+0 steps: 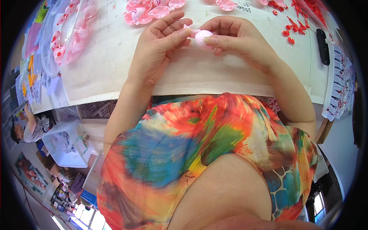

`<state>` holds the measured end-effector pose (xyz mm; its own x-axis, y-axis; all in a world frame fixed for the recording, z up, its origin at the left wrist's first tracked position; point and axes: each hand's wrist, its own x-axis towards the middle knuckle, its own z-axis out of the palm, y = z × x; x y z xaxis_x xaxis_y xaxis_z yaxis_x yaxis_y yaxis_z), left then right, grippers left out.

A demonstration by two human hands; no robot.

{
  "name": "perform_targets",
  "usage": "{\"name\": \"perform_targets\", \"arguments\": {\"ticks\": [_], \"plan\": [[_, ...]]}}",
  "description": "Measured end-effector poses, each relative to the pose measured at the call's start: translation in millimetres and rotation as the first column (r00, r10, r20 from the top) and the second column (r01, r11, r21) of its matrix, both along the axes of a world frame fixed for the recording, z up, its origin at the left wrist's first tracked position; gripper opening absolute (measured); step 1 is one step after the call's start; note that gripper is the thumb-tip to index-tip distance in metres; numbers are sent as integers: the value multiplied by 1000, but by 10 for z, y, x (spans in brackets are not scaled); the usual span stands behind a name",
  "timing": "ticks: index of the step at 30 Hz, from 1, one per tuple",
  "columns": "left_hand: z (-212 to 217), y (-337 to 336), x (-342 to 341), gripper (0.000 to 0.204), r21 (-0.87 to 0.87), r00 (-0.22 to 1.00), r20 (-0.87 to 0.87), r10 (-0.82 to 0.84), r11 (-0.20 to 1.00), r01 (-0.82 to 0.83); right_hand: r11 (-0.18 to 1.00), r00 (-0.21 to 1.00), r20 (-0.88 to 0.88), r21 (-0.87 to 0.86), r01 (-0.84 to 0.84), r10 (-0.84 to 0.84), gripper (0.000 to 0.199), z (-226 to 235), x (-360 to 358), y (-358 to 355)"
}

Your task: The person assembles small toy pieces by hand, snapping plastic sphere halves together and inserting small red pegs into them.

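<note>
A glossy pale pink rounded plastic part (203,39) is held just above the white-covered table (214,73). My right hand (241,40) is closed on its round body, thumb on the near side and fingers behind. My left hand (163,42) pinches the narrower end on its left, where small pink prongs stick up; its other fingers curl loosely. Beyond my left hand lies a cluster of similar pink plastic pieces (156,12), some shaped like open shells. More pink shell pieces (226,4) lie at the far edge of view.
Small red plastic parts (293,28) are scattered at the far right, beside a black elongated object (323,46). A clear bag of pink and red pieces (78,36) lies at the left. Off the table's left side are a white bin (69,145) and another person (30,126).
</note>
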<state>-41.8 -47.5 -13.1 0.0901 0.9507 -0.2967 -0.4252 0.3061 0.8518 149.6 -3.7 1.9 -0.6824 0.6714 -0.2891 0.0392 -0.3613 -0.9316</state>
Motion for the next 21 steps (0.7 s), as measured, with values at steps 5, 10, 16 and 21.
{"name": "perform_targets", "arguments": {"ticks": [5, 10, 16, 21], "plan": [[49, 14, 86, 36, -30, 998, 55, -17, 999, 19, 998, 997, -61, 33, 52, -50, 26, 6, -1, -36], [66, -11, 129, 35, -50, 983, 182, 14, 999, -5, 998, 985, -164, 25, 55, -50, 25, -33, 15, -47], [19, -7, 96, 35, -31, 960, 282, -6, 999, 16, 996, 983, -171, 39, 76, -68, 25, -44, 14, -40], [53, 30, 22, 44, 50, 994, 111, -11, 999, 6, 998, 986, -163, 42, 50, -43, 24, 24, 97, 6]]}}
